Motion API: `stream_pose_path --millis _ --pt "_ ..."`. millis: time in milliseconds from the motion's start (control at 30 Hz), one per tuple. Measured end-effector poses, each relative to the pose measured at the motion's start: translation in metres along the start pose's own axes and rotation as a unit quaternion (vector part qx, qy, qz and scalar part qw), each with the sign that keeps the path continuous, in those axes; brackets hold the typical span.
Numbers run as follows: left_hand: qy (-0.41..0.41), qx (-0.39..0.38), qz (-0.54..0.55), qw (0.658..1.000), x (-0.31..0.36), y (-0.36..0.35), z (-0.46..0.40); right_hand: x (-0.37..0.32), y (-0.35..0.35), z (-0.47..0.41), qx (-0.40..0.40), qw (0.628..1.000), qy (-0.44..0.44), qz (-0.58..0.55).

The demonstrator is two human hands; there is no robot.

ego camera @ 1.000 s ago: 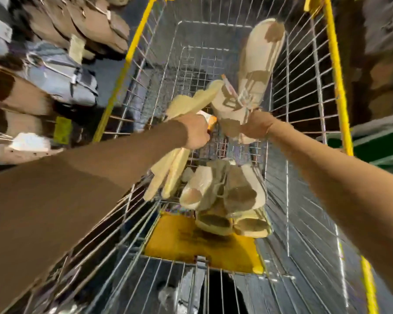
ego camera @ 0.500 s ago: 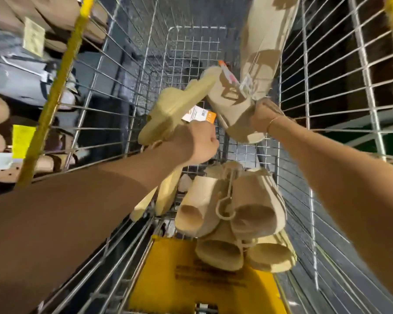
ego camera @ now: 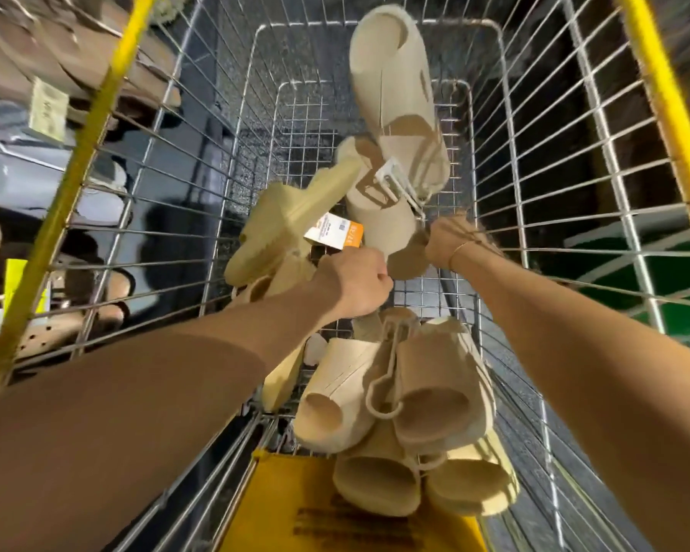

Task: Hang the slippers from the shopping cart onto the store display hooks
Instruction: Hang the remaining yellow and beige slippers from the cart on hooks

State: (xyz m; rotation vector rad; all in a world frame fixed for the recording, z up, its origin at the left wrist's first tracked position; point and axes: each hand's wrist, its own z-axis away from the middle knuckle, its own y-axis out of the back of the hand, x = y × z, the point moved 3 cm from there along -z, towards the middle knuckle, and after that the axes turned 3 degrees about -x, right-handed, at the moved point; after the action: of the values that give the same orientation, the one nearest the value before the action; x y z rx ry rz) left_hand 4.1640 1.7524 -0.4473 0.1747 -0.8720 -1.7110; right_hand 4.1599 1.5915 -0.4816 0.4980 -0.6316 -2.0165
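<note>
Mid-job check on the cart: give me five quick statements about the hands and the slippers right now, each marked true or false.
1. Both hands are inside the wire cart. True.
2. The left hand grips a yellow slipper pair that carries an orange and white tag. True.
3. The right hand is open and holds nothing. False: it holds a beige slipper pair joined by a white hanger.
4. The cart holds no other slippers. False: a bundle of beige slippers lies at its near end.
5. The beige pair in the right hand already hangs on a display hook. False: it is still over the cart.
</note>
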Motion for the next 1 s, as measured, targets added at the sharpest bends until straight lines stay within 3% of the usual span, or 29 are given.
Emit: stream_pose_path --millis 167,467,700,1000 --pt "0.015 0.008 0.054 0.998 -0.003 0.013 0.003 -0.007 -0.006 0.032 0.087 0.996 -0.025 -0.019" --pt "0.006 0.064 0.07 0.995 0.002 0.061 0.005 -0.03 0.014 0.076 0.151 0.986 0.067 0.025" --pt "0.025 0.188 0.158 0.969 0.005 0.14 -0.072 -0.016 -0.001 0.065 0.125 0.987 0.074 0.062" --pt "0.029 0.198 0.165 0.966 0.018 0.151 -0.13 -0.013 0.007 0.064 0.101 0.989 0.095 0.043"
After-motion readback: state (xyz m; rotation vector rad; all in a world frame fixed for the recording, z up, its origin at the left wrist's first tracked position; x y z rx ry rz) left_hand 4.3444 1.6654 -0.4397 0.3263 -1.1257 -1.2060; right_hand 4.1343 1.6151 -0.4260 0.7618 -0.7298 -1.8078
